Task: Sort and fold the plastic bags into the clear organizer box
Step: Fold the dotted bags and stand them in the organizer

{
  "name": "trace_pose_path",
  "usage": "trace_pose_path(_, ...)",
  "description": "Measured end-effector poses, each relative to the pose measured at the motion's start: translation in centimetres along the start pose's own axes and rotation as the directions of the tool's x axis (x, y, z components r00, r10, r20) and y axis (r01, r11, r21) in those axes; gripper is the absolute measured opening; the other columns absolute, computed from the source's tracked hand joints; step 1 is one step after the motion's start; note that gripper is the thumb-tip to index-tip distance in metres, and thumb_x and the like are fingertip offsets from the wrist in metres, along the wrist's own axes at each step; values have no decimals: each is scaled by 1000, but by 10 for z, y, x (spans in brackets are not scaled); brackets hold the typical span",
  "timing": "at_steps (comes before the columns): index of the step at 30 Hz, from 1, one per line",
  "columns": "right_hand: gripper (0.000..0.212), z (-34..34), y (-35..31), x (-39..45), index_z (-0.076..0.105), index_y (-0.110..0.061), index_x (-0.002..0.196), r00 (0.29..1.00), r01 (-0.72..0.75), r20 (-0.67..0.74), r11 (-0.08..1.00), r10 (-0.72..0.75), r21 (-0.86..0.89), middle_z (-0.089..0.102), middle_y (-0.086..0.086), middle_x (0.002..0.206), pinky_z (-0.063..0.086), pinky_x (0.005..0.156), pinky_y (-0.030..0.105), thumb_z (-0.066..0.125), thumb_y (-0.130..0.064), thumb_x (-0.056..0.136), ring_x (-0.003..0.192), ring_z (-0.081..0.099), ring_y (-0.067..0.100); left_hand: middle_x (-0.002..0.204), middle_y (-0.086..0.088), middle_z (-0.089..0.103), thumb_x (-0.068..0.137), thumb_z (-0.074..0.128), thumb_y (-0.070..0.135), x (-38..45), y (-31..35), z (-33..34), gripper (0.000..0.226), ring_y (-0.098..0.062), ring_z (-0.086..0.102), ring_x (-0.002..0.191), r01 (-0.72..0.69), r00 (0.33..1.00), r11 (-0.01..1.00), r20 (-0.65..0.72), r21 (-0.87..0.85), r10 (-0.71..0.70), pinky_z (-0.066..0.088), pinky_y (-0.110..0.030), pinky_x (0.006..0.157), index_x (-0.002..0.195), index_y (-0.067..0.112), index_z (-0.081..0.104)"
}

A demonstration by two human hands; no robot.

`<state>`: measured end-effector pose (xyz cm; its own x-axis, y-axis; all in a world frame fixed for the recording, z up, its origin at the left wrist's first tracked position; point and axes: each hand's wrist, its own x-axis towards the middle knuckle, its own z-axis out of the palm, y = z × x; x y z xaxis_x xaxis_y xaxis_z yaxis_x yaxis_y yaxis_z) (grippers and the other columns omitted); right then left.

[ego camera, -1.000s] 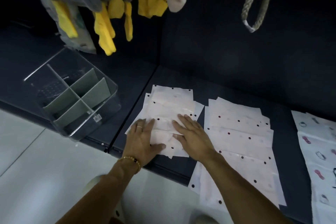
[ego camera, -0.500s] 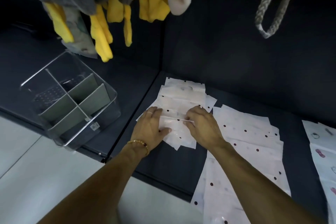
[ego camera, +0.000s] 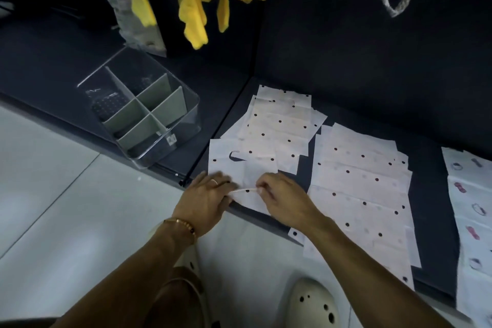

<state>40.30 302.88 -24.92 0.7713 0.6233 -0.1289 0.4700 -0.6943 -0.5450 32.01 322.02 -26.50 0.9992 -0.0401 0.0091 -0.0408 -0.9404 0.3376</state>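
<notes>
The clear plastic organizer box with grey-green dividers [ego camera: 145, 112] sits on the dark low platform [ego camera: 346, 61] and serves as the marker for everything else. Just to its right lies a loose heap of thin white plastic bags with dark dots [ego camera: 279, 125], and the bag being worked — a white dotted bag with a cut-out handle hole [ego camera: 229, 160] — lies at the heap's near edge, pulled toward the platform's front lip, likely so its lower edge can be lifted freely.

The left hand [ego camera: 205, 200] lies on the bag's near left corner with fingers mostly extended, apparently pinning it so it cannot slide. The right hand [ego camera: 279, 196] has its fingertips curled and pinching the bag's raised near edge, which stretches as a thin ridge between the two hands — the start of a fold, by the look of it.

Farther right of the box, beyond the heap, a second spread of dotted bags [ego camera: 364, 186] lies flat, and farther still a strip of white bags printed with rings and pink shapes [ego camera: 471, 208]. One compartment at the box's left seems to hold something dark and dotted; what it is I cannot tell.
</notes>
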Motion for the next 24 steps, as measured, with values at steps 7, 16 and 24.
trace_pose_path(7, 70, 11, -3, -4, 32, -25, 145, 982, 173, 122, 944, -143, -281, 46, -4, 140, 30, 103, 35, 62, -47, 85, 127, 41, 18, 116, 3, 60, 100, 34, 31, 8, -8, -4, 31, -18, 51, 106, 35, 999, 991, 17, -126, -33, 45, -34, 90, 118, 21, 58)
trace_pose_path(16, 19, -6, 3, 0, 73, -27, 75, 967, -237, 12, 887, 253, 397, 63, -19, 72, 46, 68, 20, 62, -34, 89, 71, 60, 3, 58, 5, 51, 97, 46, 37, 6, -4, -18, 43, -12, 45, 57, 321, 933, 743, 62, -587, -354, 39, -27, 58, 61, 14, 54)
trace_pose_path(24, 28, 8, 10, 10, 57, 1, 77, 844, -470, -8, 745, 537, 475, 50, 2, 66, 36, 54, 24, 64, -25, 85, 60, 45, 16, 86, 0, 64, 90, 61, 23, 17, -5, -11, 9, -19, 59, 80, 457, 872, 692, 127, -558, -473, 46, -26, 71, 88, 15, 63)
